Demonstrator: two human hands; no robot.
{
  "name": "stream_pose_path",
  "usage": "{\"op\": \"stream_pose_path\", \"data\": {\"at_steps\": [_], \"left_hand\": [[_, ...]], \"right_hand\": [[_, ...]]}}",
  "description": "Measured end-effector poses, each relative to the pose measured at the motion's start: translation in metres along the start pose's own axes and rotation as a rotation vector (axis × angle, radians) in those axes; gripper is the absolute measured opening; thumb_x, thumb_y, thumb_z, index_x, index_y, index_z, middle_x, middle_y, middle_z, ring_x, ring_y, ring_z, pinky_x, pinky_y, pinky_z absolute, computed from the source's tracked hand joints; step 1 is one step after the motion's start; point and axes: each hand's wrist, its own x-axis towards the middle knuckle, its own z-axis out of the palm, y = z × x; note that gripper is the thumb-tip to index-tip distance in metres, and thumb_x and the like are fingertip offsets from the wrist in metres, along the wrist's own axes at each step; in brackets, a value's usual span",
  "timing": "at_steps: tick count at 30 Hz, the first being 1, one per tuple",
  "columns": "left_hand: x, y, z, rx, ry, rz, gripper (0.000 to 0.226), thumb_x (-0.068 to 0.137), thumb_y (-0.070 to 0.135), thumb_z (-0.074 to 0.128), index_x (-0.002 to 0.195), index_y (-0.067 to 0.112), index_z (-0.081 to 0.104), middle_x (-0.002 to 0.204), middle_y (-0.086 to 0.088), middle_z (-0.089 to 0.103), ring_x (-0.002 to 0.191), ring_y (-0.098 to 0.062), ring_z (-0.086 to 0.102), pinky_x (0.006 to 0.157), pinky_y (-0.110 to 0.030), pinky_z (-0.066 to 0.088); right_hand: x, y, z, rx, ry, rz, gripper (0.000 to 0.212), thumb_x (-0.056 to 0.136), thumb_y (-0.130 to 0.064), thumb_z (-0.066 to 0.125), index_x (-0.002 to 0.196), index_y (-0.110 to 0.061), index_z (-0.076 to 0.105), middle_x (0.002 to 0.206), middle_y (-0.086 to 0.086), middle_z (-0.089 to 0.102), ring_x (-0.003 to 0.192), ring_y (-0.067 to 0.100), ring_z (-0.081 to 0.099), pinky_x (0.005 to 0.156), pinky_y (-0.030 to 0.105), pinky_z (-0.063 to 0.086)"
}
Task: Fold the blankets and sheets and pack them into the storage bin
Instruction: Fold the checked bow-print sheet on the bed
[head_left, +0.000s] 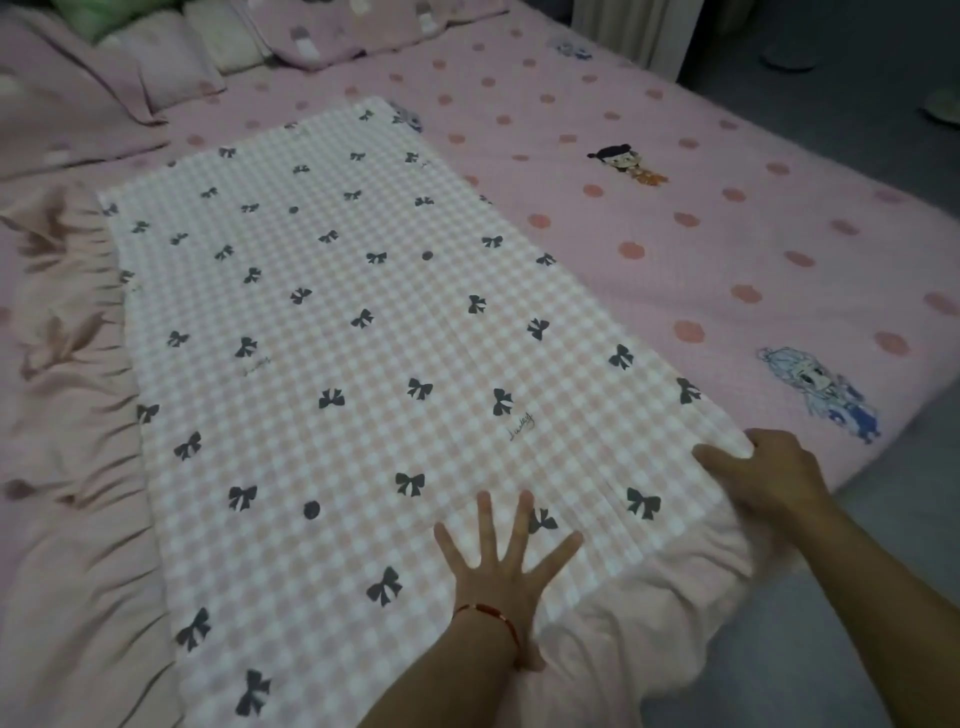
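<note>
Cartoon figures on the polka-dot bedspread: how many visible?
4. One dark-haired figure mid-right, one blue figure near the right edge, one at top, one half under the checked blanket's far corner. More may be covered.

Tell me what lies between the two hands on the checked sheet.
Head view: between the left hand and right hand lies only bare checked sheet, printed with black bows; one bow sits in that stretch.
</note>
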Motion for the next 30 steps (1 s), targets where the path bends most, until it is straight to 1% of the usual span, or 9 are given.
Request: {"op": "stream_pose_path", "data": {"at_steps": [5, 9, 11, 13, 15, 18, 20, 23, 30], "left_hand": [[-0.004, -0.008, -0.002, -0.061, 0.007, 0.089, 0.138, 0.064, 0.069, 0.08, 0.134, 0.059, -0.039, 0.14, 0.0, -0.061, 0.122, -0.049, -0.056, 0.08, -0.088, -0.021], [-0.018, -0.031, -0.015, -0.264, -0.048, 0.201, 0.118, 0.067, 0.077, 0.07, 0.145, 0.062, -0.017, 0.151, 0.011, -0.048, 0.129, -0.036, -0.053, 0.09, -0.082, -0.027], [-0.036, -0.045, -0.034, -0.427, -0.035, 0.231, 0.088, 0.08, 0.078, 0.057, 0.153, 0.052, 0.014, 0.166, 0.008, -0.015, 0.15, -0.032, -0.024, 0.109, -0.078, -0.011], [-0.059, -0.062, -0.049, -0.766, 0.02, 0.18, 0.061, 0.093, 0.067, 0.049, 0.143, 0.032, 0.051, 0.159, -0.001, 0.036, 0.147, -0.028, 0.031, 0.119, -0.058, 0.025], [-0.085, -0.082, -0.059, -1.258, 0.08, 0.058, 0.058, 0.092, 0.07, 0.047, 0.124, 0.025, 0.067, 0.129, 0.001, 0.066, 0.118, -0.02, 0.062, 0.104, -0.046, 0.05], [-0.117, -0.116, -0.068, -1.814, 0.151, -0.096, 0.061, 0.087, 0.073, 0.053, 0.113, 0.021, 0.071, 0.106, -0.002, 0.076, 0.095, -0.022, 0.073, 0.073, -0.037, 0.062], [-0.135, -0.145, -0.064, -1.785, 0.322, -0.205, 0.052, 0.087, 0.063, 0.063, 0.112, 0.018, 0.069, 0.105, -0.003, 0.075, 0.089, -0.019, 0.073, 0.066, -0.031, 0.06], [-0.168, -0.186, -0.028, -1.455, 0.452, -0.371, 0.033, 0.08, 0.046, 0.067, 0.096, 0.017, 0.072, 0.091, -0.001, 0.076, 0.081, -0.017, 0.071, 0.076, -0.039, 0.061], [-0.261, -0.233, 0.112, -1.489, 0.637, -0.627, 0.013, 0.093, 0.022, 0.061, 0.088, 0.022, 0.073, 0.084, 0.006, 0.076, 0.081, -0.013, 0.071, 0.069, -0.032, 0.058]], "right_hand": [[-0.027, -0.017, -0.017, -0.12, -0.078, -0.191, 0.031, 0.087, -0.029, 0.076, 0.108, -0.018, 0.055, 0.1, 0.004, 0.059, 0.088, 0.025, 0.056, 0.074, 0.033, 0.041], [-0.064, -0.042, -0.006, -0.195, 0.026, -0.372, 0.028, 0.088, -0.025, 0.07, 0.105, -0.015, 0.05, 0.098, 0.009, 0.062, 0.082, 0.029, 0.054, 0.07, 0.036, 0.04], [-0.095, -0.06, 0.004, -0.282, 0.049, -0.516, 0.031, 0.089, -0.028, 0.067, 0.102, -0.02, 0.041, 0.087, 0.009, 0.06, 0.074, 0.032, 0.055, 0.063, 0.037, 0.041], [-0.133, -0.078, 0.018, -0.395, 0.062, -0.692, 0.037, 0.092, -0.029, 0.064, 0.11, -0.026, 0.032, 0.081, 0.002, 0.054, 0.068, 0.029, 0.051, 0.06, 0.036, 0.039], [-0.175, -0.101, 0.038, -0.476, 0.052, -0.875, 0.042, 0.092, -0.027, 0.062, 0.115, -0.028, 0.027, 0.081, 0.0, 0.054, 0.067, 0.027, 0.046, 0.059, 0.036, 0.037], [-0.236, -0.132, 0.083, -0.565, 0.024, -1.068, 0.049, 0.077, -0.021, 0.073, 0.11, -0.024, 0.036, 0.072, 0.001, 0.059, 0.061, 0.026, 0.053, 0.048, 0.034, 0.036], [-0.272, -0.146, 0.118, -0.631, -0.003, -1.152, 0.061, 0.056, -0.016, 0.083, 0.105, -0.021, 0.047, 0.054, -0.002, 0.047, 0.046, 0.023, 0.044, 0.04, 0.03, 0.023], [-0.322, -0.156, 0.164, -0.676, -0.027, -1.255, 0.068, 0.037, -0.013, 0.088, 0.098, -0.018, 0.06, 0.048, -0.003, 0.043, 0.042, 0.021, 0.043, 0.041, 0.029, 0.016], [-0.425, -0.142, 0.258, -0.636, -0.247, -1.231, 0.047, 0.042, -0.03, 0.089, 0.08, -0.026, 0.063, 0.055, -0.004, 0.051, 0.049, 0.017, 0.051, 0.044, 0.028, 0.016]]}}
